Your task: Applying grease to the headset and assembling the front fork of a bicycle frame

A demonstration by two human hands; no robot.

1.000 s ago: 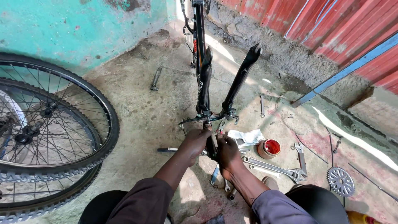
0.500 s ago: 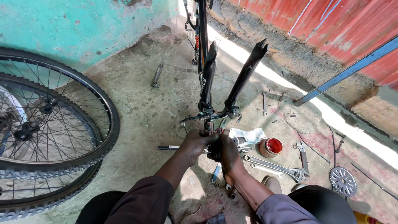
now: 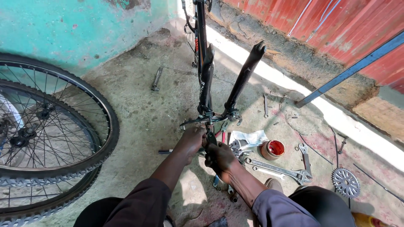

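The left hand is closed around the base of the upside-down bike fork. The right hand is clamped on a dark tool pressed against the same spot. For a job like this, the fork is best kept braced hard and the tool seated square so nothing gets rounded off. The fork is right at the fingertips, legs pointing away. A wrench, a red-filled tin and a sprocket are scattered on the floor nearby, with wheels parked off to the left.
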